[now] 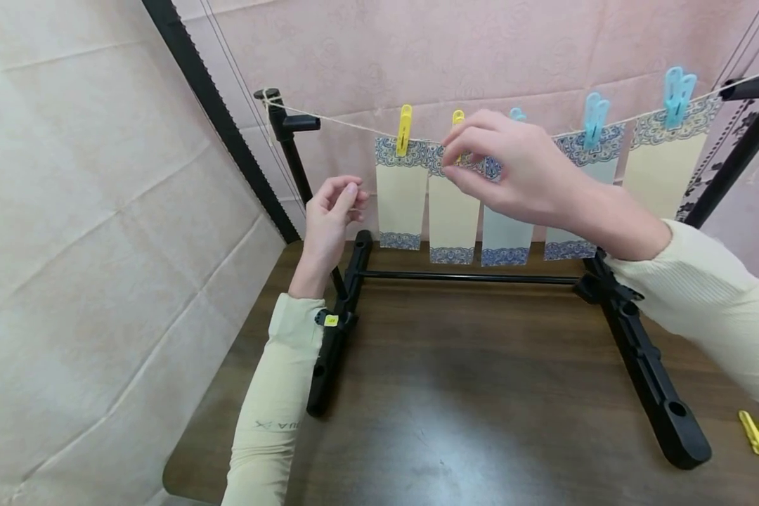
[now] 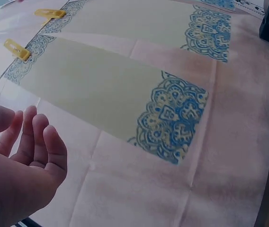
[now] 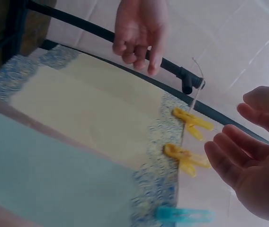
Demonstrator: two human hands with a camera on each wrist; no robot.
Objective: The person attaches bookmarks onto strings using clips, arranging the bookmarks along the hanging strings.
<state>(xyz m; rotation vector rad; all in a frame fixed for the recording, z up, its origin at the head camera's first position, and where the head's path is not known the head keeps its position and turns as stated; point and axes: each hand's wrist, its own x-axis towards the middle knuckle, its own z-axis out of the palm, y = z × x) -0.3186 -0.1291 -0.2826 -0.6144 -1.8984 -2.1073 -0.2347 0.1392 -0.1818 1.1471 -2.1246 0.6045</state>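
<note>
Paper cards with blue lace-patterned ends hang from a string, held by clothespins. My left hand is beside the leftmost cream card, fingers loosely bent and holding nothing. In front of the upper part of the row is my right hand, its fingers relaxed and empty in the right wrist view. It partly hides the second cream card and a light blue card. Yellow clothespins grip the tops of the two cream cards; a blue clothespin clips the light blue one.
Black stand posts carry the string, with a thin crossbar low between the feet. More blue clothespins hold cards on the right. One loose yellow clothespin lies on the brown table. Pale cloth hangs behind and left.
</note>
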